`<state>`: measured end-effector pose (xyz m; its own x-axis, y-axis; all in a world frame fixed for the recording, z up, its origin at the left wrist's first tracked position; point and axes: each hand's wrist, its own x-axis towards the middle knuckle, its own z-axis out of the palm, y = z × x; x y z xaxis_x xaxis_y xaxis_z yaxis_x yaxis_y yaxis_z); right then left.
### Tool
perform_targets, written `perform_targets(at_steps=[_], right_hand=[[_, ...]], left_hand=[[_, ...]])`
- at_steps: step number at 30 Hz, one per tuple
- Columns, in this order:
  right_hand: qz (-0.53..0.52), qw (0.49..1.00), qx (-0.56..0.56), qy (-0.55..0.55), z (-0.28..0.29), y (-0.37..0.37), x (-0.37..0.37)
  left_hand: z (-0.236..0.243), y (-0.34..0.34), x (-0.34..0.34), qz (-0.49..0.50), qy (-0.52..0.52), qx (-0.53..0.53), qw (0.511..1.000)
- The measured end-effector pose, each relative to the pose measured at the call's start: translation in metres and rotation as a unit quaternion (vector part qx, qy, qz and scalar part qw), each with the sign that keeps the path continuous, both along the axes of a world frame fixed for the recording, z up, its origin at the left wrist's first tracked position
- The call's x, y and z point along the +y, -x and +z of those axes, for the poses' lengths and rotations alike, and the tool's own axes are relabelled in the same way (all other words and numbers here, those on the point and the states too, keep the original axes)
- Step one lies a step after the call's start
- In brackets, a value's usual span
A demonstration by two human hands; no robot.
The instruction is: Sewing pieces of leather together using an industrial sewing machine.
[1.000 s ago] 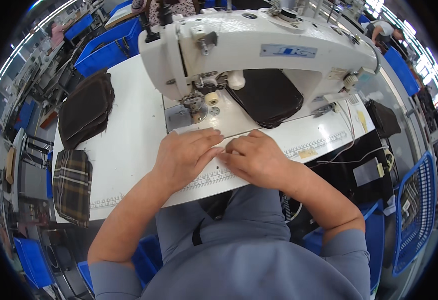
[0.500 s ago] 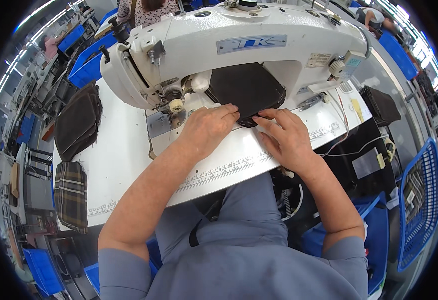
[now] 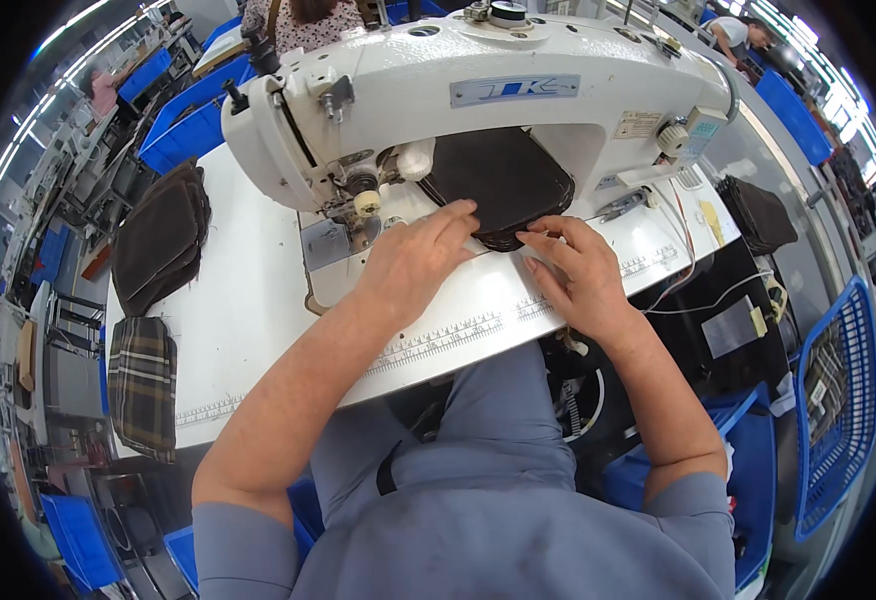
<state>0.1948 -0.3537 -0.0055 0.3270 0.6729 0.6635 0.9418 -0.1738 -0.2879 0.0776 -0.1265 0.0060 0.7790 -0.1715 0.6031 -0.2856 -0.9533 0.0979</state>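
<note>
A white sewing machine (image 3: 428, 68) stands on the white table (image 3: 248, 300), which has a ruler along its front edge. A stack of dark brown fabric pieces (image 3: 498, 180) lies under the machine's arm, right of the needle area. My left hand (image 3: 418, 260) rests its outstretched fingertips on the stack's near left part, thumb apart from them. My right hand (image 3: 583, 280) has bent fingers touching the stack's near edge, with its thumb apart and lower down. Dark fabric piles lie at the left (image 3: 158, 235) and far right (image 3: 756, 215); a plaid pile (image 3: 143, 390) lies at the left front.
Blue bins stand behind (image 3: 173, 115), right (image 3: 793, 115) and below (image 3: 78, 540). A blue basket (image 3: 813, 500) is at the right. Small metal tools (image 3: 623, 205) and cables lie by the machine's base. Co-workers (image 3: 298, 25) (image 3: 103, 90) (image 3: 743, 35) are in the background.
Both hands have moved up and right from the table's front onto the stack's near edge. The view has shifted slightly. Over the last half second the hands have barely moved.
</note>
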Motion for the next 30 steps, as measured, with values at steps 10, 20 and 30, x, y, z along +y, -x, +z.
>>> perform_targets(at_steps=[10, 20, 30], right_hand=[[-0.009, 0.999, 0.005, 0.041, 0.006, 0.008, 0.003], [0.116, 0.64, 0.747, -0.135, 0.022, 0.01, -0.001], [0.109, 0.841, 0.517, 0.12, 0.011, 0.038, 0.085]], left_hand=[[0.003, -0.022, -0.005, -0.015, 0.183, -0.039, 0.982], [0.004, 0.129, -0.004, -0.182, 0.102, 0.023, 0.978], [-0.018, 0.229, 0.009, -0.113, -0.04, 0.039, 0.992]])
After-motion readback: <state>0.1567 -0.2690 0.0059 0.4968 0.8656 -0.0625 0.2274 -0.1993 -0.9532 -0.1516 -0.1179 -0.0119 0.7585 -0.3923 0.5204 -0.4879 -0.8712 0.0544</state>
